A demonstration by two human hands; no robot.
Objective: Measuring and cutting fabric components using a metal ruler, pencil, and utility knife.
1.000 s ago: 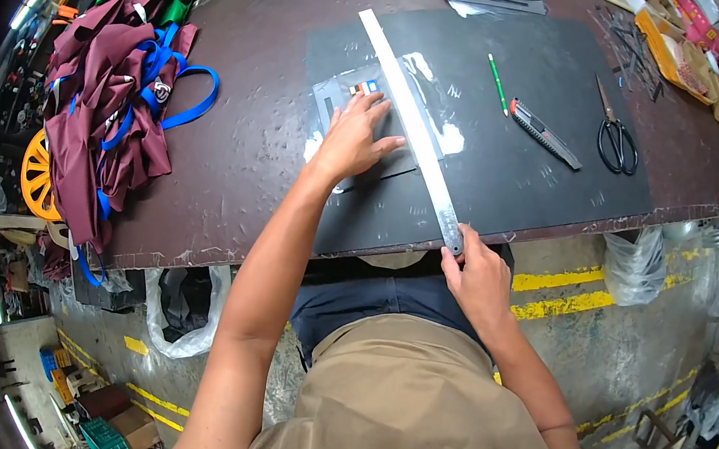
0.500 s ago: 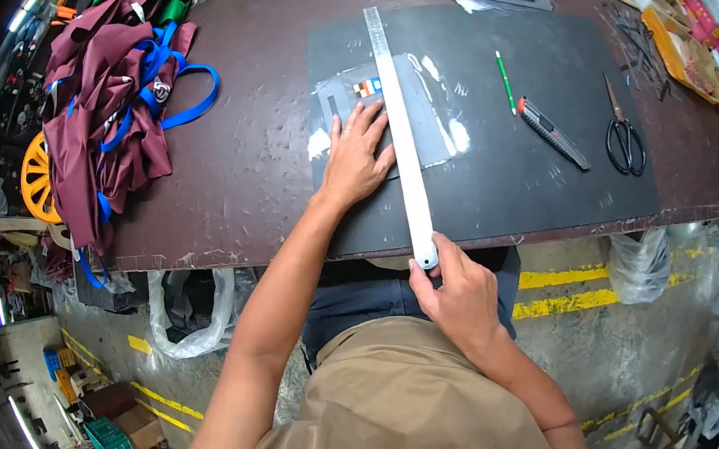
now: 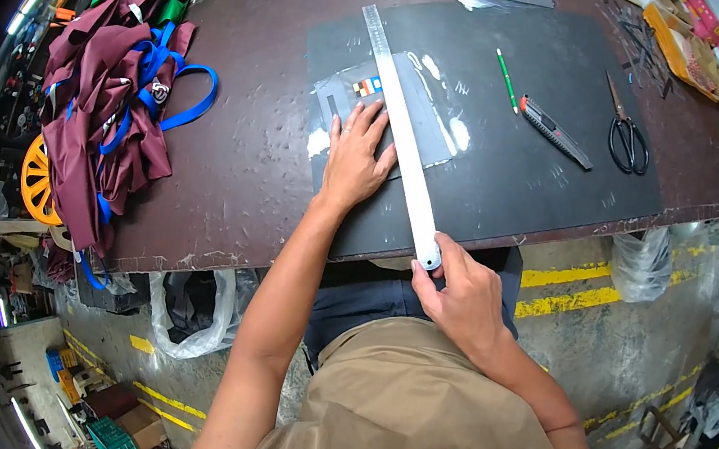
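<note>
Ruler (image 3: 399, 130) laid across clear sheet (image 3: 393, 106); left hand (image 3: 355, 156) flat beside it, right hand (image 3: 459, 297) grip pinching ruler's near end; knife (image 3: 556, 132) untouched, cut not started

Bright, even overhead light; white glare patches on clear plastic sheet (image 3: 429, 107) and dark table (image 3: 240, 163). Shadows soft. Centre sharp (fisheye bends edges strongly). Corners black, rim dim and smeared.

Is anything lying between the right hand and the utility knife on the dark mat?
Nothing visible does. The right hand grips the metal ruler's near end at the table edge; bare cutting mat runs from there to the utility knife. Pen and scissors lie beyond.
</note>
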